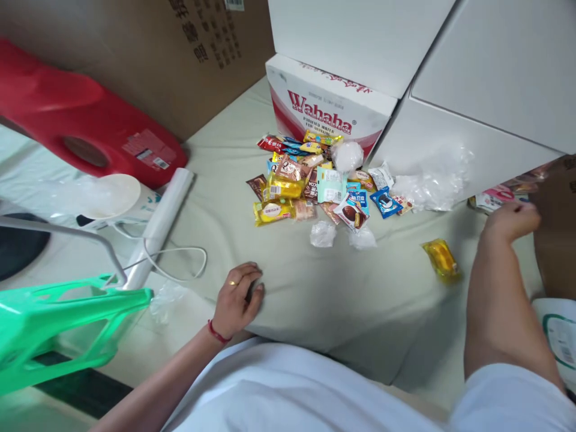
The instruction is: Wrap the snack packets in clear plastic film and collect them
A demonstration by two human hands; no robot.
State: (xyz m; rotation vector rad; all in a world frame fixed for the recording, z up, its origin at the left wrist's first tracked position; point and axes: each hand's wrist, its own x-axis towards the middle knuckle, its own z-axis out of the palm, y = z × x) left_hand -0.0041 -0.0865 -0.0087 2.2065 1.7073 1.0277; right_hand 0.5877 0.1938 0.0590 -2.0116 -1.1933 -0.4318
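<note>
Left hand (234,297) is resting palm down near the front edge of the pale sheet (315,300), fingers curled together, gripping nothing. Right hand (510,221) is reaching out to the sheet's right edge, fingers bunched over a pink packet (494,197); whether it is gripping the packet cannot be told. A yellow snack (441,258) is lying alone just beside the right forearm. The snack pile (315,183) is sitting mid-sheet, against the Wahaha box (324,108). A clear plastic bag (432,177) is lying right of the pile.
</note>
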